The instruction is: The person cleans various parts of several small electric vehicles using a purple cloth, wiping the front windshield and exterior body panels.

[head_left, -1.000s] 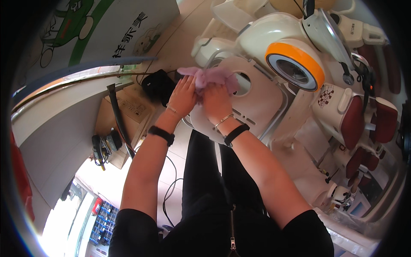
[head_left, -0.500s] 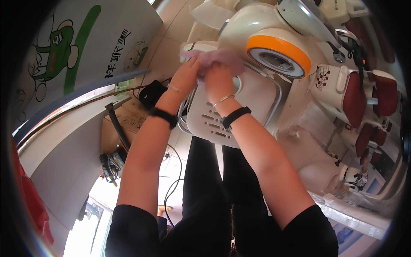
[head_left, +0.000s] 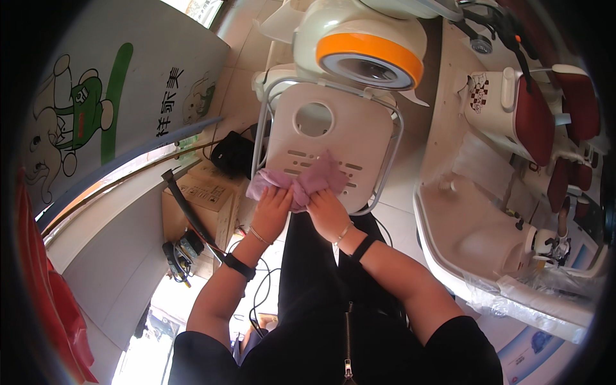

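A pinkish-purple cloth (head_left: 324, 174) is bunched between my two hands over the near edge of a pale plastic panel (head_left: 346, 131). The panel has a round hole and several slots, and a bent metal tube frame (head_left: 393, 154) runs round it. My left hand (head_left: 272, 212) has its fingers closed on the cloth's left part. Gripping the cloth close beside it, my right hand (head_left: 328, 215) has its fingertips partly hidden in the folds. Just beyond the panel is a cream scooter front with an orange-ringed round headlight (head_left: 372, 61).
To the right stands a cream scooter (head_left: 443, 199) with dark red seats (head_left: 532, 144). At the left are a cardboard box (head_left: 199, 192), a black bag (head_left: 232, 154), a battery-like device with cables (head_left: 183, 253) and a large printed board (head_left: 147, 70). A black cable (head_left: 262, 289) hangs near my legs.
Both hands have drawn the cloth from the panel's far end by the headlight to its near edge. The round hole and most slots are now uncovered. The view has shifted a little.
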The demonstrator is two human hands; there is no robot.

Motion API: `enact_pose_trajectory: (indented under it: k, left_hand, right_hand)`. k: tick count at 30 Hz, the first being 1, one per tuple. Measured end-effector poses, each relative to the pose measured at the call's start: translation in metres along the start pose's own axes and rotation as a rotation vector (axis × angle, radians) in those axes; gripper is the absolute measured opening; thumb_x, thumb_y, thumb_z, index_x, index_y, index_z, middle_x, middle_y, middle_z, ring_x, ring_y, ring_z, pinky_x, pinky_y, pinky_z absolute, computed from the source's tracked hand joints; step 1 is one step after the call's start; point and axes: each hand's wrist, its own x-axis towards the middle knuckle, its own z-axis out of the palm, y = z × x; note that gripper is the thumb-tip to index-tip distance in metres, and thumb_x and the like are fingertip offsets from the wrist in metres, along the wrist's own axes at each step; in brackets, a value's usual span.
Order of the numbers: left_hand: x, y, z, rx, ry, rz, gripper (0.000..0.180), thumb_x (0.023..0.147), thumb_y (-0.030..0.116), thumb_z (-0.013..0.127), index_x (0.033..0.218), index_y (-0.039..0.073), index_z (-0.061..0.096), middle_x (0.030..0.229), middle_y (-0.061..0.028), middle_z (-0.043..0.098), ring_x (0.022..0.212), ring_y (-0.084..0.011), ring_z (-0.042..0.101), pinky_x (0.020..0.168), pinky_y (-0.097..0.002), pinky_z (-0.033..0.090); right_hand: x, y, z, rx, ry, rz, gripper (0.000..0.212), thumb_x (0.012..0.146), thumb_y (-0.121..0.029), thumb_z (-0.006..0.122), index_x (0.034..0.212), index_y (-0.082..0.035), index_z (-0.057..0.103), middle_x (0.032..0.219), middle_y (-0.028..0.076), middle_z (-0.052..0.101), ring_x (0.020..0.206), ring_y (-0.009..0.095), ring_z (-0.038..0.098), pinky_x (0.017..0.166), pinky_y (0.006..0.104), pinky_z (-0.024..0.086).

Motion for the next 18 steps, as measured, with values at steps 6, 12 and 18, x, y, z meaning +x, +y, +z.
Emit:
enact_pose_trajectory:
  k: [6,12,18]
  left_hand:
    - [0.004,0.065,0.030,-0.067,-0.069,0.035,0.050,0.077,0.012,0.059,0.126,0.005,0.052,0.117,-0.0109,0.057,0.119,-0.0322,0.048,0.103,-0.0502,0.036]
    - [0.037,0.122,0.061,-0.021,-0.088,-0.042,0.052,0.079,0.015,0.057,0.130,0.007,0.050,0.129,-0.0089,0.052,0.125,-0.0316,0.044,0.106,-0.0504,0.031]
    - [0.126,0.127,0.076,0.060,0.020,-0.029,0.058,0.081,0.019,0.057,0.137,0.011,0.044,0.139,-0.0089,0.044,0.129,-0.0313,0.040,0.109,-0.0505,0.027]
  right_hand:
    - [-0.068,0.025,-0.031,0.006,-0.107,0.078,0.022,0.079,-0.011,0.054,0.094,0.002,0.062,0.104,0.014,0.059,0.109,0.030,0.051,0.102,0.0414,0.037]
    - [-0.096,0.065,-0.054,-0.078,0.022,0.104,0.025,0.076,-0.011,0.055,0.096,0.002,0.062,0.105,0.016,0.058,0.111,0.031,0.050,0.103,0.0442,0.036]
    - [-0.058,0.124,-0.073,-0.028,-0.049,0.356,0.027,0.076,-0.011,0.055,0.099,0.002,0.061,0.106,0.018,0.057,0.112,0.033,0.049,0.106,0.0454,0.033]
